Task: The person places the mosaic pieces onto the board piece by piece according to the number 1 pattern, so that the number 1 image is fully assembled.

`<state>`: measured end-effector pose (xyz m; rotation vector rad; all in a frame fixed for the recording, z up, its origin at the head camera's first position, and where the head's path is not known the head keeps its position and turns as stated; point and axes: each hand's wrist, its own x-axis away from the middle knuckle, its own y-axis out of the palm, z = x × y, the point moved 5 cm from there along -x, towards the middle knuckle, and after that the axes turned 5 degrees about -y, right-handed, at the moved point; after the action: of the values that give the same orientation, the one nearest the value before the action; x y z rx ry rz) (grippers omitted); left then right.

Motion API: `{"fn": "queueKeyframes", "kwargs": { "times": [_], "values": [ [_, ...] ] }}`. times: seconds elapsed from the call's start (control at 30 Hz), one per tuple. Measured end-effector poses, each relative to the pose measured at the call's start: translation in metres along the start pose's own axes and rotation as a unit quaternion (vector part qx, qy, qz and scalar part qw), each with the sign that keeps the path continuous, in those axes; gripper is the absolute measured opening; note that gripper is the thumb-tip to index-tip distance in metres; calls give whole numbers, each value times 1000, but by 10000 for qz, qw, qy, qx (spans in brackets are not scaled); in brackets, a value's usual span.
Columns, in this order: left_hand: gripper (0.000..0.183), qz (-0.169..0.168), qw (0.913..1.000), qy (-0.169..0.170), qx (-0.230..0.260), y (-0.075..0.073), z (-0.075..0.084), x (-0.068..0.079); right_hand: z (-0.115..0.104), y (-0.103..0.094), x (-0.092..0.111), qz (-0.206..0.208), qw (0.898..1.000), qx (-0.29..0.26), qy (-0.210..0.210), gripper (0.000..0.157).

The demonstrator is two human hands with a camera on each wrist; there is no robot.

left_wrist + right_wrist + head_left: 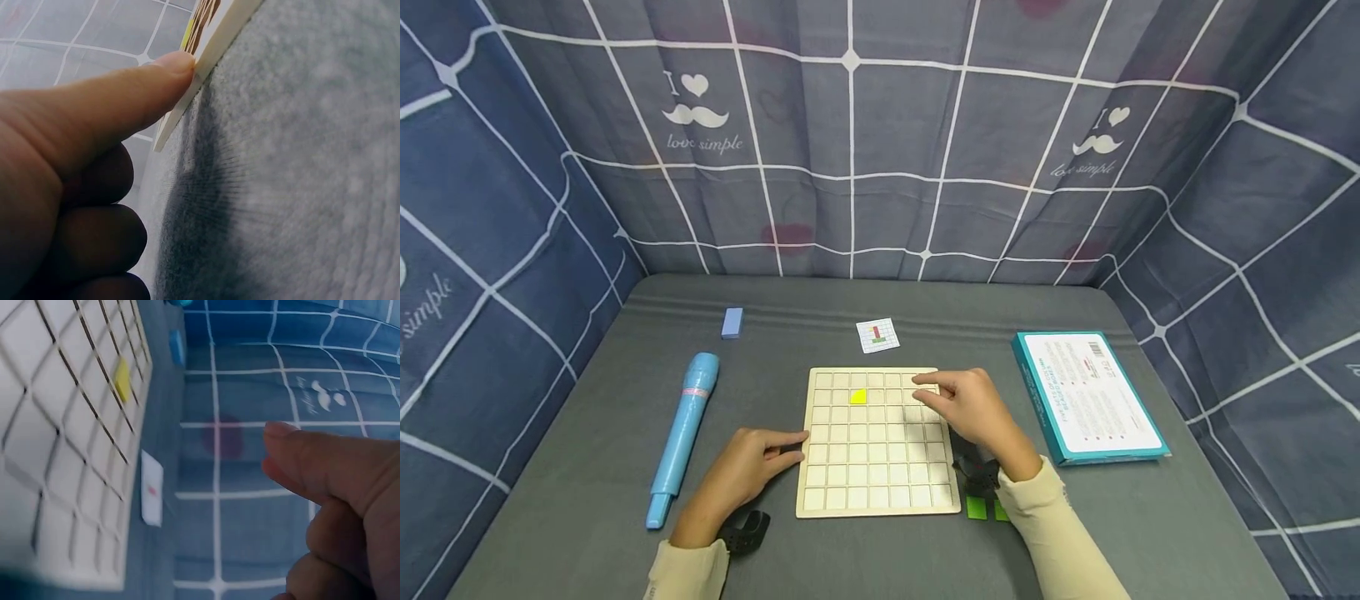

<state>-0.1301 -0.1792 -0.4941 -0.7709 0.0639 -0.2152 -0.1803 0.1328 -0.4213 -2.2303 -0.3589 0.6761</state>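
Note:
A pale gridded board (880, 454) lies on the grey table, with one yellow tile (858, 397) in a cell of its upper left part. My left hand (739, 467) touches the board's left edge with an extended thumb and forefinger. In the left wrist view a straight digit presses that edge (203, 72), while the other fingers are curled below. Above the board's upper right corner is my right hand (966, 404), its thumb and forefinger apart with nothing visible between them. Two green tiles (976, 507) lie beside the board's lower right corner, partly hidden by my right wrist.
A white card (877, 335) with a small coloured pattern lies behind the board. To the left are a blue microphone (683, 433) and a small blue block (732, 323). A teal and white box (1090, 396) lies at the right. Checked curtains (895, 125) enclose the table.

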Motion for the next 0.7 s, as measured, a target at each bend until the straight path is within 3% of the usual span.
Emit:
{"fn": "queueKeyframes", "kwargs": {
  "times": [0.17, 0.3, 0.5, 0.7],
  "values": [
    [32, -61, 10000, -76, 2, 0, -1, -1, 7, -33, 21, 121, 9996, 238, 72, 20],
    [34, -124, 9998, -161, 53, -1, -2, -3, 14, -46, 43, 127, 9991, 296, 259, 21],
    [34, -37, 9999, -123, 13, -4, -3, -3, 25, -48, 73, -5, 9990, 245, 386, 23],
    [34, -53, 9998, -204, 20, -2, -2, -3, 39, -37, 104, -630, 9921, -89, 1079, 25]
  ]
}}
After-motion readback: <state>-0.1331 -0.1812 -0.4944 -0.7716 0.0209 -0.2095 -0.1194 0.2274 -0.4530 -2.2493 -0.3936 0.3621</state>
